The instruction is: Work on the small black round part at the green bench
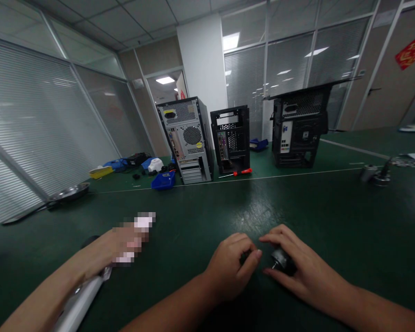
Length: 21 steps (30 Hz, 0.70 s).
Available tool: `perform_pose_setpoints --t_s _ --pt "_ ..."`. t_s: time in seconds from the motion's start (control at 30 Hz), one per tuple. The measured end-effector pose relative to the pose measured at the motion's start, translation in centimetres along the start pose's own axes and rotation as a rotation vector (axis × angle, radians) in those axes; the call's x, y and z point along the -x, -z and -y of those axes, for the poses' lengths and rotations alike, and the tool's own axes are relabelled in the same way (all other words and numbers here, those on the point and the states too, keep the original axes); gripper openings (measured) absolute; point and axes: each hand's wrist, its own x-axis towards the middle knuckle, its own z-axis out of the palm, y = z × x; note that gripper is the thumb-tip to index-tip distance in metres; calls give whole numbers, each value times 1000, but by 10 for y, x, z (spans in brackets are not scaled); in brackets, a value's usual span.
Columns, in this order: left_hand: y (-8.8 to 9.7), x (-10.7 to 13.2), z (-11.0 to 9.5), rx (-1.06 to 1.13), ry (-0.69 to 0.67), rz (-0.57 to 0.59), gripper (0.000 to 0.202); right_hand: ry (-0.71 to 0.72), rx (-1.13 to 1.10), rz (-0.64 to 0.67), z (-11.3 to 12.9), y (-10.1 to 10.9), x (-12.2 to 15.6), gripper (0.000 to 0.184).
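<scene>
My right hand (302,265) curves around a small dark cylindrical piece (279,258) with a thin metal shaft, like a little motor, just over the green tabletop. Its thumb and fingers lie on either side of the piece. Close by on the left, my left hand (232,265) is curled, thumb tip near the bent forefinger. Anything inside those fingers is too small or hidden to make out. A narrow gap separates the two hands.
Another person's hand (126,244) rests at the left, beside a white object (83,302). Computer cases (190,138) stand at the back, with a red screwdriver (242,172) and a blue tray (163,180) before them. Metal parts (380,177) lie right.
</scene>
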Motion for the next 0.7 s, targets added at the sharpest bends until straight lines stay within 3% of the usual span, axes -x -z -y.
perform_pose_setpoints --t_s 0.17,0.43,0.7 --pt "-2 0 2 9 -18 25 10 104 -13 -38 1 1 -1 35" --pt "-2 1 4 -1 -61 68 16 191 48 -102 7 3 -3 25" --pt "3 0 -5 -41 -34 86 21 47 223 -47 -3 15 -3 35"
